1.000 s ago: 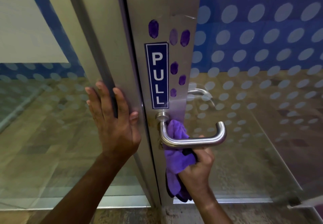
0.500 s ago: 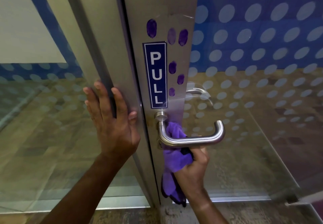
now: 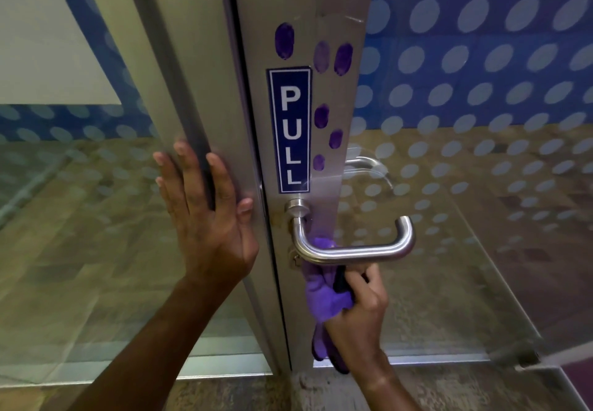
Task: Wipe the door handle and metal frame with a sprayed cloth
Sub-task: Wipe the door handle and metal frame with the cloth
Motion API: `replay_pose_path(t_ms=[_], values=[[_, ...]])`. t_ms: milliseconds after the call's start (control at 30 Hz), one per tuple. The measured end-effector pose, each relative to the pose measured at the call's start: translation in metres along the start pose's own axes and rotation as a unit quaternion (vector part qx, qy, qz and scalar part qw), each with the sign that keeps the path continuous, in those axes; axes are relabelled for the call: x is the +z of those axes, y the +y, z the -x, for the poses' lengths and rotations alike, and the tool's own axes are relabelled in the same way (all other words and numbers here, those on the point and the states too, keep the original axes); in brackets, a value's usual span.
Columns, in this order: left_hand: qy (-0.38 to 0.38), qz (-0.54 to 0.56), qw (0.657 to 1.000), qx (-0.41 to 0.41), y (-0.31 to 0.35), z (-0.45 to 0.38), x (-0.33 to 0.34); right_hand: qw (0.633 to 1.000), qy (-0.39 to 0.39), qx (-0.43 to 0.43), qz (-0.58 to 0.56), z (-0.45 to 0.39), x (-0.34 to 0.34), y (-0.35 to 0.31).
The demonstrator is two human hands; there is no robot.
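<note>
Head view: two hands, left hand (image 3: 205, 218) flat on one metal frame (image 3: 205, 89), right hand (image 3: 359, 311) gripping one purple cloth (image 3: 324, 298), seemingly under one handle (image 3: 353, 250).

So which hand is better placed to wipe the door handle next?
The right hand: it grips the purple cloth just under the door handle. The left hand lies flat on the metal frame, without cloth.

Cloth (image 3: 325, 295) under door handle (image 3: 353, 250)
</note>
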State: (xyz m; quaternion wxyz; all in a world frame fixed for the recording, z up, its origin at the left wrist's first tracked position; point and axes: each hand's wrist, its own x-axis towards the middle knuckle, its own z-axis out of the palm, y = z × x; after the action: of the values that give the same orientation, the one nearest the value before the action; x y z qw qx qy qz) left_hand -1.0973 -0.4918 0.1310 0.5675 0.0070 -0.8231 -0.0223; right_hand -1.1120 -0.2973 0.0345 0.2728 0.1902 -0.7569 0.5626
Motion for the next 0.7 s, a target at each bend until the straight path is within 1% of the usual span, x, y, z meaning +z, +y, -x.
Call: replay_pose_path(t_ms=[100, 200, 267, 300, 367, 400, 467, 500, 533, 567, 633, 700], values=[[-0.005, 0.004, 1.000, 0.001, -0.001, 0.000, 0.000, 0.988, 0.096, 0.075, -0.090, -0.010, 0.015, -0.019], [-0.006, 0.007, 1.000, 0.003, -0.002, 0.001, 0.000, 0.972, 0.140, 0.110, -0.156, -0.022, 0.027, -0.039], [-0.003, 0.009, 1.000, 0.001, -0.002, 0.002, 0.001, 0.974, 0.136, 0.086, -0.157, -0.027, 0.026, -0.043], [-0.002, 0.007, 1.000, -0.001, -0.002, 0.001, 0.001, 0.983, 0.115, 0.054, -0.135, -0.028, 0.024, -0.040], [-0.005, 0.005, 1.000, -0.007, -0.001, 0.001, 0.000, 0.996, 0.069, -0.012, -0.055, -0.023, 0.017, -0.029], [-0.003, 0.008, 1.000, -0.008, -0.001, 0.001, 0.000, 0.998, 0.053, -0.023, -0.026, -0.020, 0.013, -0.023], [-0.004, 0.009, 1.000, -0.010, 0.000, 0.001, -0.001, 0.999, 0.033, -0.012, 0.011, -0.013, 0.007, -0.015], [-0.007, 0.008, 1.000, -0.010, 0.000, 0.001, -0.001, 0.999, 0.036, 0.000, 0.011, -0.012, 0.007, -0.014], [-0.009, 0.008, 1.000, -0.009, 0.001, 0.000, -0.002, 0.998, 0.049, 0.023, -0.011, -0.011, 0.010, -0.017], [-0.009, 0.009, 1.000, -0.007, 0.001, 0.000, -0.002, 0.994, 0.071, 0.058, -0.057, -0.012, 0.013, -0.023], [-0.010, 0.012, 1.000, -0.008, 0.001, 0.000, -0.003, 0.975, 0.124, 0.118, -0.142, -0.018, 0.024, -0.037], [-0.013, 0.013, 1.000, -0.007, 0.002, 0.001, -0.004, 0.964, 0.154, 0.135, -0.170, -0.023, 0.032, -0.046]])
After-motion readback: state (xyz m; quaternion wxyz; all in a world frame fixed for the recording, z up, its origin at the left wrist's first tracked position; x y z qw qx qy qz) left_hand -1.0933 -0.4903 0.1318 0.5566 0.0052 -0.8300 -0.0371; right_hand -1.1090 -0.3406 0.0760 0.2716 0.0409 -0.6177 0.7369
